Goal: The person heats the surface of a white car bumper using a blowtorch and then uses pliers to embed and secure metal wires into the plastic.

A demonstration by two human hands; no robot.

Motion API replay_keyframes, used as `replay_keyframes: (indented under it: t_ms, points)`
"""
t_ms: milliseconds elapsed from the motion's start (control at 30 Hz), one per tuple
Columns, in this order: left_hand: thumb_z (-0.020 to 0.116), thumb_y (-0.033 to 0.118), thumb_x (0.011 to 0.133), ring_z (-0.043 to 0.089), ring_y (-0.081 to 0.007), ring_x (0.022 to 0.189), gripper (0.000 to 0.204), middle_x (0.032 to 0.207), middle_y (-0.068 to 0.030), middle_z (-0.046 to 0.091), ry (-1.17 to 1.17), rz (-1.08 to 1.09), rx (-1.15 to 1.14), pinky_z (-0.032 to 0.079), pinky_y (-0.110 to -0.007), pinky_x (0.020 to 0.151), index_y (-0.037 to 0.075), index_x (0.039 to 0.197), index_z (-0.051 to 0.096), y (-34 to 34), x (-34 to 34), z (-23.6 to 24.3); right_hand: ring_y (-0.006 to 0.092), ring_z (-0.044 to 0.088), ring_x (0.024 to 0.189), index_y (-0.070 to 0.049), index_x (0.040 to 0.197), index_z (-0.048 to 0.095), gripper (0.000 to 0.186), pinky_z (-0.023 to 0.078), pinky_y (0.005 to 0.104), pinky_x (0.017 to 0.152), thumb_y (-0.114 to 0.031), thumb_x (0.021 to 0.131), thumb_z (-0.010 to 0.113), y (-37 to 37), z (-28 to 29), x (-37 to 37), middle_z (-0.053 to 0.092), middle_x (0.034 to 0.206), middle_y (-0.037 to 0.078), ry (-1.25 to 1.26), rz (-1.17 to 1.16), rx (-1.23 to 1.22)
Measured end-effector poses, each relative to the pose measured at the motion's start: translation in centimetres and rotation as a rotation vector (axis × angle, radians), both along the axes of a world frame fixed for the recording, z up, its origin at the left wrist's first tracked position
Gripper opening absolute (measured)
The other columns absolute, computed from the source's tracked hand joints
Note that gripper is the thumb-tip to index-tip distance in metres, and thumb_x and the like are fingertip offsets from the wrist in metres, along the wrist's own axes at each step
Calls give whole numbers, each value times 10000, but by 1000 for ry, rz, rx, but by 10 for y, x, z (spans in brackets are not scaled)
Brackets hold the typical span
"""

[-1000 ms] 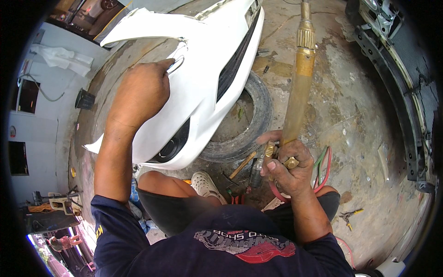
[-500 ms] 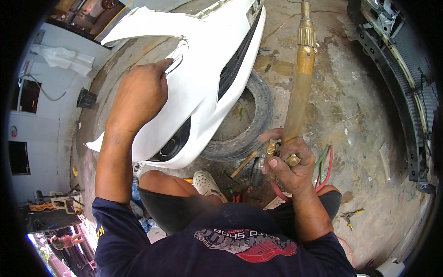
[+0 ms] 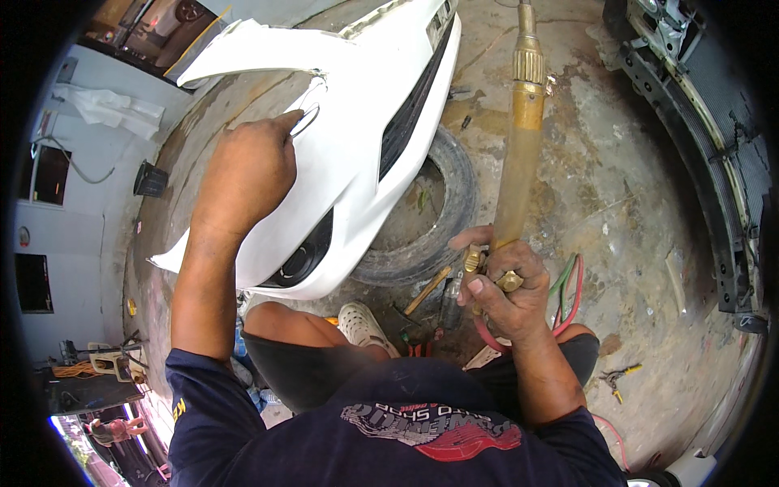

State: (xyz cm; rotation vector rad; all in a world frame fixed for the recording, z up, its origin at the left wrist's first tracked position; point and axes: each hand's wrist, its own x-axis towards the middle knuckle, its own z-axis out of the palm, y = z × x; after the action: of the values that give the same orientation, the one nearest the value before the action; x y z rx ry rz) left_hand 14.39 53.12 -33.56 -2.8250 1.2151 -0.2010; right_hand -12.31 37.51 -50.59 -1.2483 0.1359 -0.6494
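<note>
My left hand (image 3: 250, 174) is closed over the white car bumper (image 3: 349, 130), its fingertips pinching a thin curved wire or rod (image 3: 307, 120) near a notched, damaged edge of the bumper. Most of its fingers are hidden behind the back of the hand. In my right hand (image 3: 511, 284) is a brass gas torch (image 3: 519, 170), its long body pointing up and away from me. The fingers wrap around its valve end, between the brass knobs (image 3: 510, 281). No flame can be made out. Red and green hoses (image 3: 574, 292) curve from beneath that hand.
A tyre (image 3: 454, 203) lies on the stained concrete floor (image 3: 617, 219) under the bumper. A hammer (image 3: 425, 294) and other tools sit between my feet. Yellow-handled pliers (image 3: 621, 381) lie at right. A car's exposed front frame (image 3: 690, 122) stands along the right side.
The torch and right hand appear slightly farther left, as the whole view shifts a little. My left hand keeps its pinch beside the same bumper edge.
</note>
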Motion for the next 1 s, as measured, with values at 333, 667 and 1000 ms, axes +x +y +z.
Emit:
replay_keyframes:
  t_ms: [333, 667, 1000]
  points:
    - [593, 71, 1067, 712, -258, 1221, 375, 1338, -208, 754, 58, -142, -559, 513, -369, 1070, 15, 1425, 694, 26, -32, 47, 176, 700, 698, -77, 917, 513, 235, 611, 324, 613, -35, 970, 738, -3, -10, -4, 648, 1255, 370, -24, 100, -135]
    - [631, 192, 1087, 580, -79, 820, 440, 1142, -72, 752, 183, -237, -888, 487, -235, 733, 57, 1506, 650, -15, -34, 31, 235, 782, 803, -76, 899, 554, 227, 612, 348, 679, -71, 930, 778, -1, 8, 4, 721, 1120, 335, -207, 18, -500]
    - [623, 100, 1048, 635, -139, 929, 407, 1116, -143, 769, 193, -317, -926, 501, -299, 868, 4, 1439, 684, -22, -50, 33, 287, 794, 913, -78, 882, 576, 202, 615, 383, 747, -21, 919, 767, 2, 14, -2, 736, 1002, 256, -125, -15, -396]
